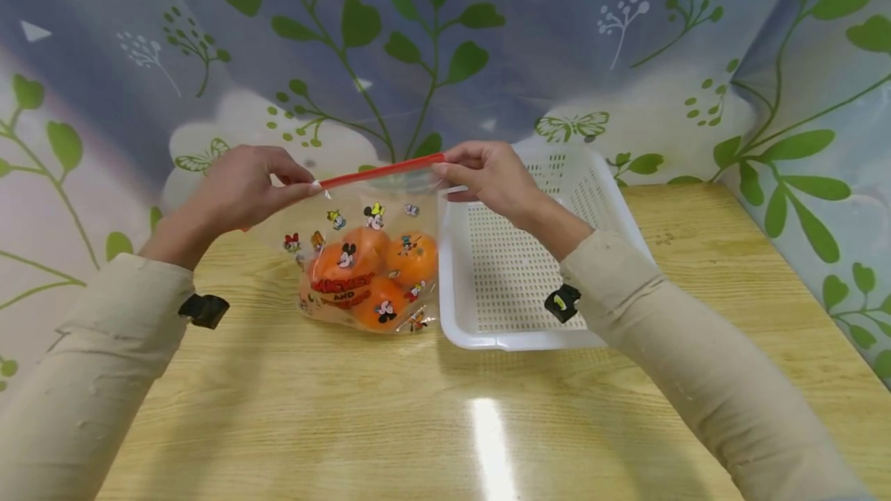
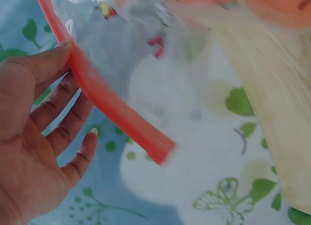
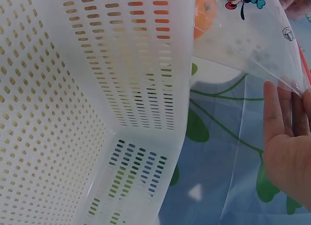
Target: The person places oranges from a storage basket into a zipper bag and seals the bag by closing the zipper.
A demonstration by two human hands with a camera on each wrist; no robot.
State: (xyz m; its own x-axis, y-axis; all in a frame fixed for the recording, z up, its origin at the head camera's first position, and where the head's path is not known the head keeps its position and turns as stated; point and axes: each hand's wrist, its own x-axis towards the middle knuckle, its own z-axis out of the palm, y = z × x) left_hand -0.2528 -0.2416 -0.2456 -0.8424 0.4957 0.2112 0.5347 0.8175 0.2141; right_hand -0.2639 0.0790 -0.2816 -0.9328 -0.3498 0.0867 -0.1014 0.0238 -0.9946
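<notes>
Sleeves frame my left hand (image 1: 240, 188) and right hand (image 1: 487, 175), fingers pinching the bag's red zip strip (image 1: 383, 172) above the worktop (image 1: 431, 424), oranges (image 1: 376, 269) inside.

I see my left hand (image 1: 240, 190) and right hand (image 1: 487, 176) pinching the red zip strip (image 1: 383, 172) of a cartoon-printed bag (image 1: 362, 261); oranges (image 1: 379, 269) sit inside. A white perforated basket (image 1: 515, 269) touches its right side.

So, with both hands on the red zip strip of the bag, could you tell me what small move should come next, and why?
Probably pull the strip apart. The left hand and right hand each pinch an end of the red strip, which looks closed. Three oranges sit inside the bag, standing on the table beside a white basket.
</notes>
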